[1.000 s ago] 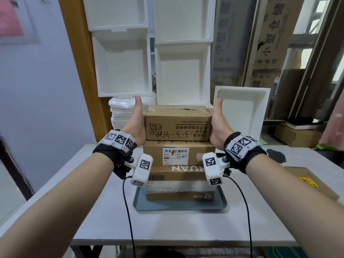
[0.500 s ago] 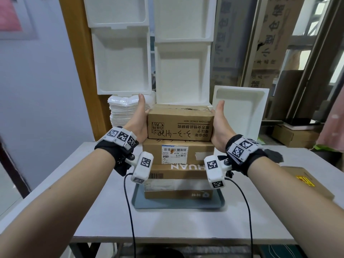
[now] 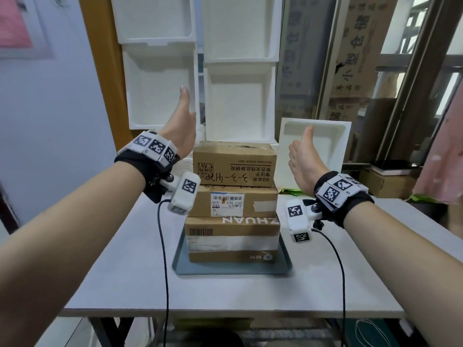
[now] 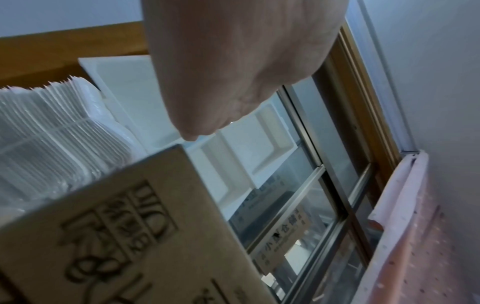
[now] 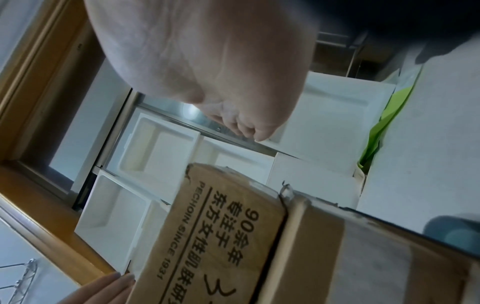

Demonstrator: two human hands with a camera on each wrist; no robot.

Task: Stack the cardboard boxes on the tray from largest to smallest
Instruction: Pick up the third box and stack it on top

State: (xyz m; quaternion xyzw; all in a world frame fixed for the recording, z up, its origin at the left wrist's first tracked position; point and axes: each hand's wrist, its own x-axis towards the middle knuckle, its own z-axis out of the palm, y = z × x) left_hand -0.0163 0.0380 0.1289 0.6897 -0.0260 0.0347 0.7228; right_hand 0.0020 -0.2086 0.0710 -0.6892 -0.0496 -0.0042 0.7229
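Note:
Three cardboard boxes stand stacked on the grey tray (image 3: 183, 267) in the middle of the table. The bottom box (image 3: 231, 242) is the widest, the middle box (image 3: 236, 204) carries a white label, and the top box (image 3: 234, 165) is printed with black characters (image 4: 116, 236) (image 5: 215, 236). My left hand (image 3: 181, 128) is raised flat, up and left of the top box, apart from it. My right hand (image 3: 304, 156) is held flat to the right of the top box with a gap between. Neither hand holds anything.
White foam trays (image 3: 238, 101) lean against the wall behind the stack, one more (image 3: 315, 141) at the right. A pile of white plastic lids (image 4: 52, 133) sits behind on the left. A flat cardboard piece lies off to the right earlier; the table edge (image 3: 225, 313) runs near me.
Both hands let go of the top box and moved outward and up; the box now rests on the stack by itself.

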